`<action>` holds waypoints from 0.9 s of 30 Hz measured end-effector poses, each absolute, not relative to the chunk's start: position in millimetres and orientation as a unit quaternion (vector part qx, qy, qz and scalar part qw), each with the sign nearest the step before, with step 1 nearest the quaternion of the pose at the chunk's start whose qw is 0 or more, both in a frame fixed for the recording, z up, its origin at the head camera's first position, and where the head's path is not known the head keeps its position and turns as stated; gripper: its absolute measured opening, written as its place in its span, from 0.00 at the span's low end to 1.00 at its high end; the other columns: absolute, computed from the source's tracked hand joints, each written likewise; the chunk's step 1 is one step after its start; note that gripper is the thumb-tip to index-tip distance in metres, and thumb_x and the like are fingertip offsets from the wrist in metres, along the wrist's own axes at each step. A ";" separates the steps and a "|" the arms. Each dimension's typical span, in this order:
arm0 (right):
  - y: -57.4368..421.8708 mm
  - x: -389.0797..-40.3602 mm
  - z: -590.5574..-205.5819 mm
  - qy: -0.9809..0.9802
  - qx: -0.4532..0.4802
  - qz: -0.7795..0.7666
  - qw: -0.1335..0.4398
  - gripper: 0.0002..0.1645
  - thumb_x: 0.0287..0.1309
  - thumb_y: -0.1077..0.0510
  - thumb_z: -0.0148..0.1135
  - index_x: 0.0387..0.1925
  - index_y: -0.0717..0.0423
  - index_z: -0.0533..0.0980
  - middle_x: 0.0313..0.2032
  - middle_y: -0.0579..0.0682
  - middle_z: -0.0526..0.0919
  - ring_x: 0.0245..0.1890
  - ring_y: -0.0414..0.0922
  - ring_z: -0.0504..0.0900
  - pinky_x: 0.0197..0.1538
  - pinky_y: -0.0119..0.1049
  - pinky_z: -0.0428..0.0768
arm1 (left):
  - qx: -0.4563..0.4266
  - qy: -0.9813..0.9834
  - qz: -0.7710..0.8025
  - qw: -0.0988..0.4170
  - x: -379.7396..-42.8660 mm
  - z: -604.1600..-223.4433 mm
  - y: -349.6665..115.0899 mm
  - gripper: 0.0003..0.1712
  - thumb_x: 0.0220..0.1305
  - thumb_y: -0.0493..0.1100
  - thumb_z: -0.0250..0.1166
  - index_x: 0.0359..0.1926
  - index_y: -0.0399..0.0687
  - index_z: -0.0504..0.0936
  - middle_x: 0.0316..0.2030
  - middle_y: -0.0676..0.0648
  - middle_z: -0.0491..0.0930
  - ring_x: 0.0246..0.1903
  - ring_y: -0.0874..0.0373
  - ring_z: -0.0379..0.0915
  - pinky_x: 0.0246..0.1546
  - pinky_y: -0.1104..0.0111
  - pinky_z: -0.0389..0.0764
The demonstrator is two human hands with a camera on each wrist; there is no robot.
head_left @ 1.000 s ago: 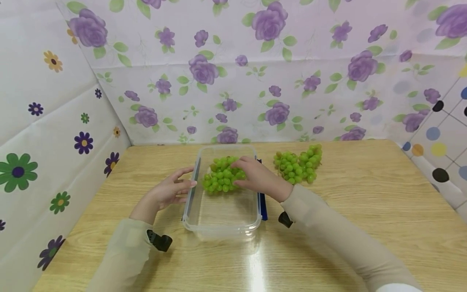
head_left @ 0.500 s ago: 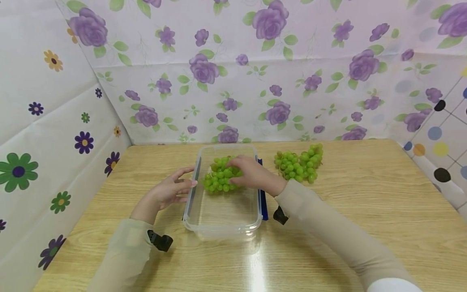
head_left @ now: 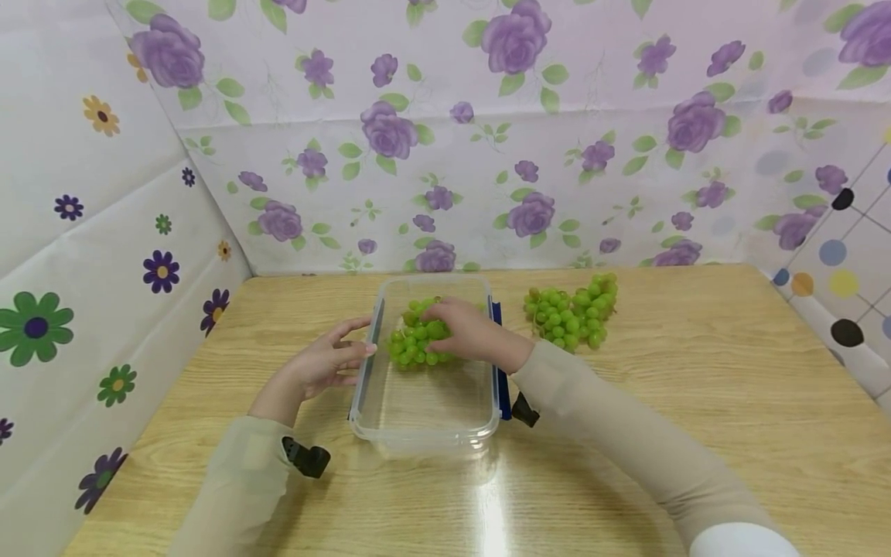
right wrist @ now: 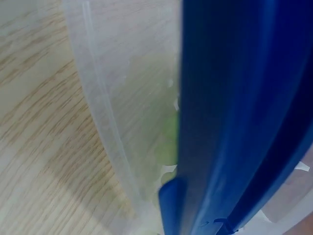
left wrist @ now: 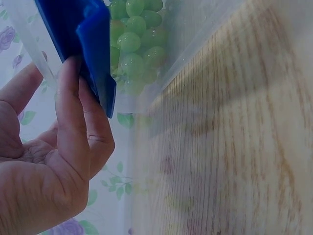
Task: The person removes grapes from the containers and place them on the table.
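Observation:
A clear plastic food container [head_left: 426,435] stands on the table, with a bunch of green grapes [head_left: 414,344] in its far half. My left hand [head_left: 323,362] is at the container's left side. Its fingers rest loosely against the wall and, in the left wrist view, touch the hanging blue latch flap [left wrist: 95,49]. Reaching in over the right rim, my right hand [head_left: 473,333] has its thumb and fingers bent around grapes of the bunch, covering part of it. In the right wrist view the other blue latch flap [right wrist: 230,107] hides this hand's fingers.
Another cluster of green grapes [head_left: 571,316] lies on the wooden table [head_left: 661,387], right of the container. Floral cloth [head_left: 445,155] hangs behind the table, with patterned sheets at both sides. A black wrist camera [head_left: 306,458] sits at my left sleeve, a second [head_left: 525,410] at my right.
My right hand has shifted a little to the left over the grapes, uncovering some on its right. The left hand and the container stay in place.

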State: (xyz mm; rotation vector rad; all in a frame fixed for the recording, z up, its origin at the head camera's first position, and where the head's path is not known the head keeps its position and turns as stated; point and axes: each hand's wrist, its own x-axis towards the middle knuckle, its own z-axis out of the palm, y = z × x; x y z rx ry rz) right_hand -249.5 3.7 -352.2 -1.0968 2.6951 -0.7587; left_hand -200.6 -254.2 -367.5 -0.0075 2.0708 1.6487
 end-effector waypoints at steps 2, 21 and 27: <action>2.4 -249.6 -352.4 0.896 -0.362 -0.249 0.066 0.28 0.55 0.57 0.68 0.57 0.62 0.73 0.57 0.57 0.76 0.60 0.54 0.72 0.64 0.44 0.68 | -0.002 0.759 0.603 0.245 -200.9 -367.7 -254.3 0.43 0.68 0.47 0.58 0.75 0.59 0.44 0.69 0.34 0.53 0.65 0.39 0.54 0.44 0.66 0.76; -3.8 -248.4 -351.9 0.903 -0.357 -0.222 0.089 0.29 0.56 0.56 0.68 0.57 0.61 0.72 0.58 0.57 0.75 0.61 0.54 0.71 0.63 0.44 0.68 | -0.006 0.762 0.601 0.240 -200.2 -369.1 -254.3 0.42 0.68 0.47 0.57 0.75 0.59 0.44 0.67 0.35 0.54 0.50 0.52 0.62 0.39 0.68 0.75; -4.8 -249.4 -353.5 0.910 -0.349 -0.201 0.096 0.30 0.57 0.55 0.67 0.60 0.58 0.71 0.62 0.56 0.72 0.66 0.54 0.65 0.66 0.45 0.65 | -0.005 0.757 0.606 0.243 -199.5 -367.0 -252.1 0.43 0.68 0.48 0.58 0.75 0.58 0.44 0.68 0.33 0.52 0.59 0.44 0.60 0.39 0.69 0.76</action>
